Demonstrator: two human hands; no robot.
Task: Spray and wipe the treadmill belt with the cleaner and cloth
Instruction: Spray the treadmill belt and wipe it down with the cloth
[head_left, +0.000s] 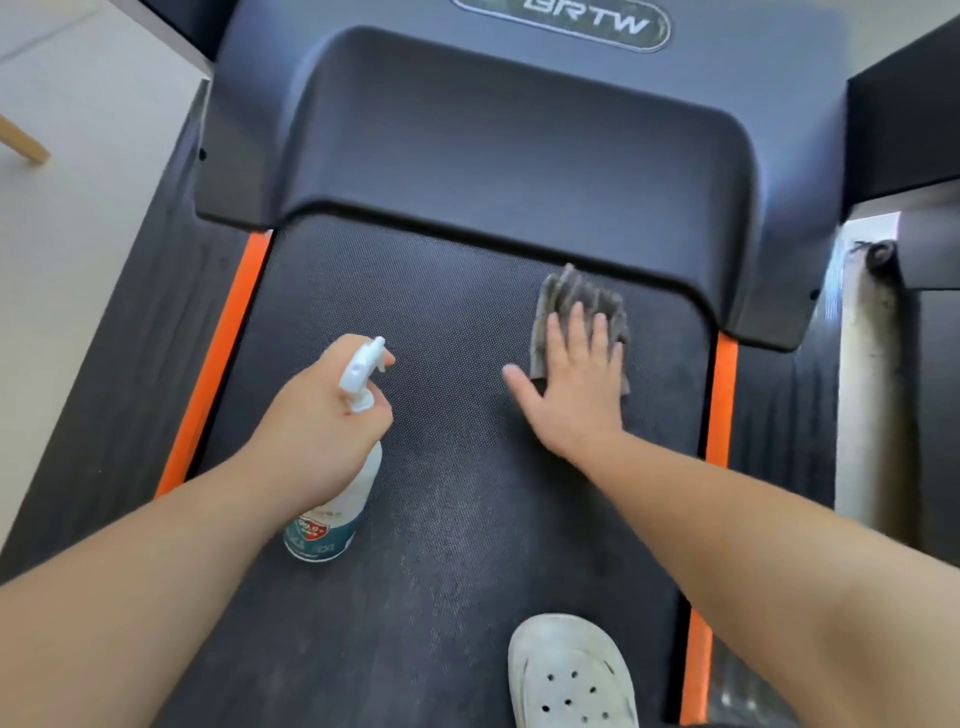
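So the treadmill belt (441, 519) runs from 6 to 12 o'clock through the middle of the view, dark and dotted, with an orange strip (218, 364) along each edge and the big black motor cover (519, 145) up at 12 with a logo reading BRTW on it. The left hand (322, 421) sits around 9 o'clock from the middle of the view, fingers curled round the neck of the white spray bottle (337, 499) right under the trigger head. The nozzle points off toward 1 o'clock and the bottle's base hangs back toward 7. Can't honestly tell if the base touches the belt or not. The right hand (576, 384) is over at 3 o'clock, flat and spread wide, fingers straight, pressing down on a crumpled grey cloth (576, 296). The thumb sticks out toward 10 o'clock, off the cloth. The cloth lies on the right part of the belt, just short of the motor cover's edge, with its far end poking out past the fingertips at 12. Down at 5 o'clock a white clog (566, 675) with holes stands on the belt, near the right strip.
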